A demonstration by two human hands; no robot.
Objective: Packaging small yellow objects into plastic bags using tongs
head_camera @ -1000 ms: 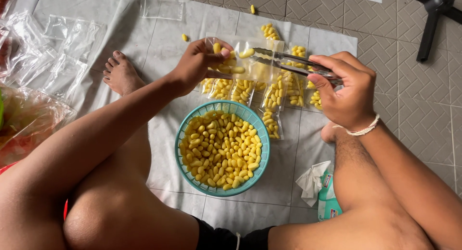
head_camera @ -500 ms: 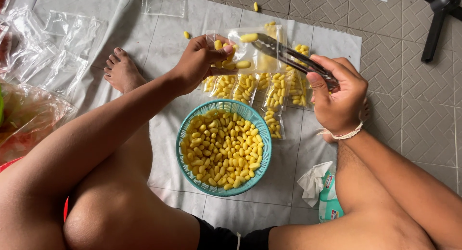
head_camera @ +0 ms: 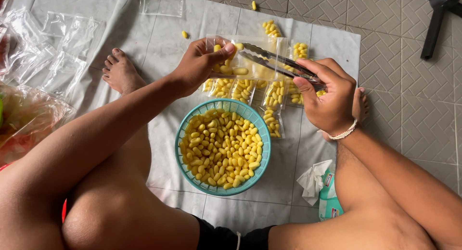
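My left hand (head_camera: 199, 64) holds a small clear plastic bag (head_camera: 250, 57) up by its mouth, with a few yellow cocoon-shaped pieces inside. My right hand (head_camera: 327, 93) grips metal tongs (head_camera: 276, 59) whose tips reach into the bag's opening with a yellow piece at the tips. Below the hands a teal basket (head_camera: 185, 134) is full of the same yellow pieces (head_camera: 221, 149). Several filled small bags (head_camera: 269, 93) lie in a row on the grey cloth behind the basket.
A pile of empty clear bags (head_camera: 53, 47) lies at the left, one more (head_camera: 161, 2) at the top. Loose yellow pieces (head_camera: 184, 34) dot the cloth. A tissue pack (head_camera: 325, 192) sits by my right leg. A black chair base (head_camera: 438, 19) stands top right.
The tongs swung from beside the bag to point into its mouth, carrying a yellow piece in. My left hand lifted the bag slightly and holds it more open.
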